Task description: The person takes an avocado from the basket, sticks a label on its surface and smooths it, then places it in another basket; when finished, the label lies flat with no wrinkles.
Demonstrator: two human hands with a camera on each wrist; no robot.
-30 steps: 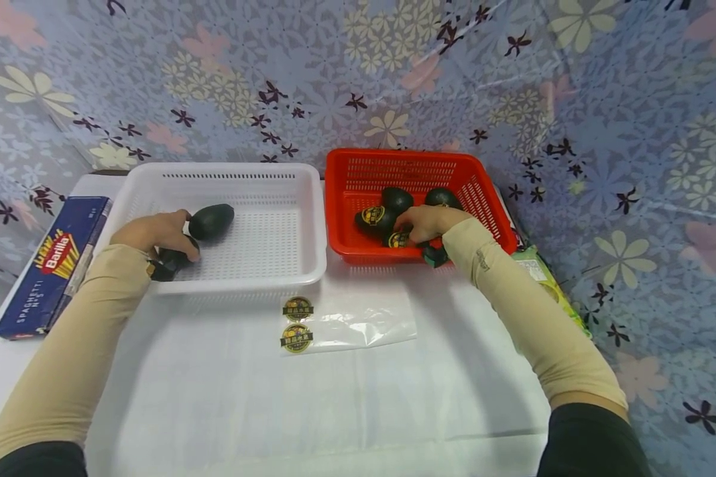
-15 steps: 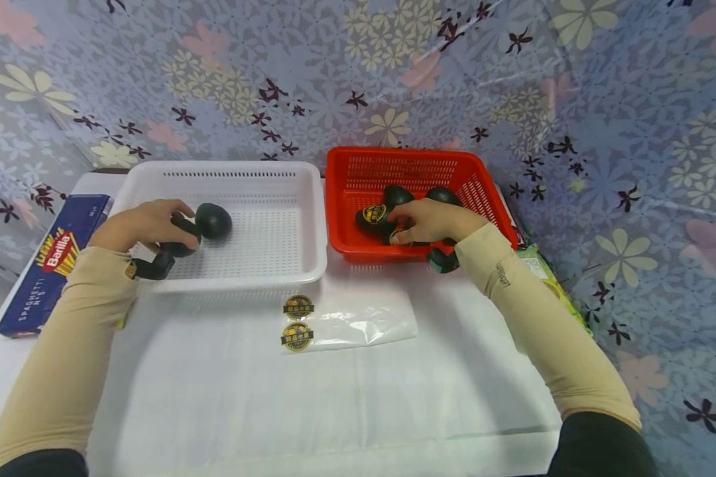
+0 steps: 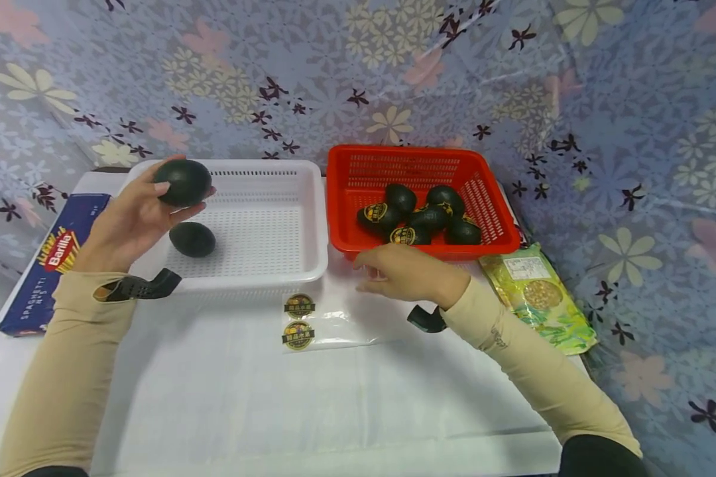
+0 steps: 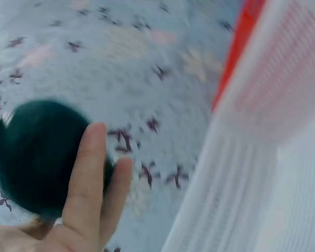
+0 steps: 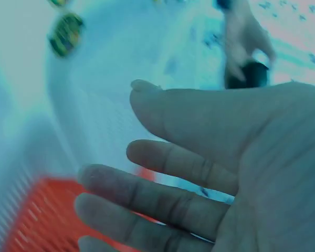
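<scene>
My left hand (image 3: 128, 222) holds a dark green avocado (image 3: 185, 183) above the left side of the white basket (image 3: 319, 218); in the left wrist view the fingers wrap round this avocado (image 4: 37, 157). A second avocado (image 3: 193, 240) lies on that basket's floor. Just in front of the red basket (image 3: 406, 154) hovers my right hand (image 3: 414, 275), its fingers loosely extended and holding nothing, as the right wrist view confirms. Several avocados (image 3: 429, 217) with black-and-gold stickers lie in the red basket. A clear sheet with two round stickers (image 3: 298, 335) lies on the table below the baskets.
At the far left lies a blue spaghetti box (image 3: 48, 278). A yellow-green packet (image 3: 539, 295) lies to the right of the red basket. Behind the baskets hangs a flowered cloth (image 3: 310, 79). White cloth (image 3: 274, 411) covers the table.
My left hand has lifted an avocado out of the white basket. My right hand has drawn back from the avocados in the red basket toward the table's front, uncovering them.
</scene>
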